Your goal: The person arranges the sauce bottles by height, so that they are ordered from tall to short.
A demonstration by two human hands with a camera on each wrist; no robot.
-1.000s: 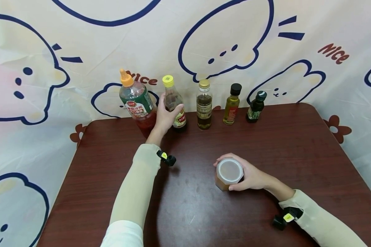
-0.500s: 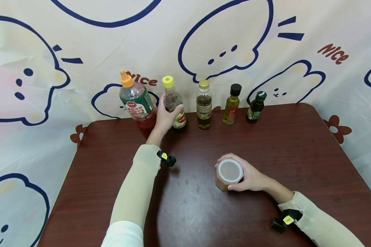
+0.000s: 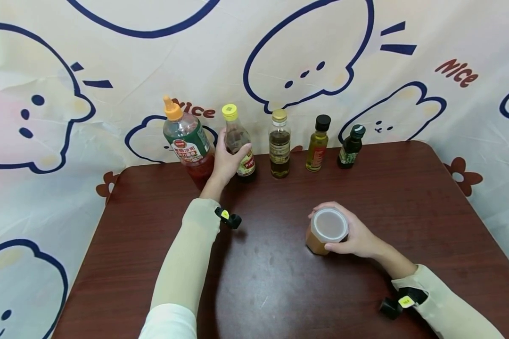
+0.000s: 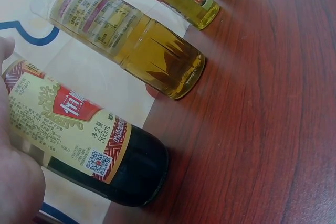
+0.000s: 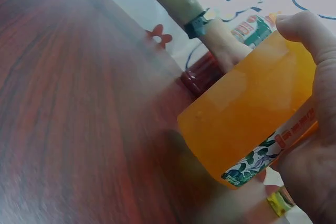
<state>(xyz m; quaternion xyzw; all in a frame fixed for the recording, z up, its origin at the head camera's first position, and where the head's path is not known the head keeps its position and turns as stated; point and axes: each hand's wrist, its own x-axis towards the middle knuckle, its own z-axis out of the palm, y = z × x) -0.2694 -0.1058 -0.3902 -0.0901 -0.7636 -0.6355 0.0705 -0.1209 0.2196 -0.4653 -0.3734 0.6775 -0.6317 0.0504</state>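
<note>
At the back of the table, my left hand [image 3: 225,162] grips a yellow-capped bottle of dark liquid [image 3: 248,165], thumb on its right side and fingers on its left. The bottle stands upright, and the left wrist view shows its cream and red label [image 4: 68,114]. On the right, my right hand [image 3: 358,238] holds a jar [image 3: 318,241] with a round, pale lid [image 3: 330,225]. Its thumb and fingers reach around opposite sides of the jar. Orange contents and a leaf-patterned label [image 5: 254,163] show in the right wrist view.
Left of the left hand stands a ketchup squeeze bottle [image 3: 188,143] with an orange nozzle. To the right, in a row, are a gold-capped bottle [image 3: 280,150], a black-capped oil bottle [image 3: 317,149] and a small dark green bottle [image 3: 351,149]. A printed cloth [image 3: 220,61] hangs behind the brown table [image 3: 254,282].
My right hand has moved the jar a little to the right and toward the back. The left hand keeps its grip on the yellow-capped bottle, in the same place.
</note>
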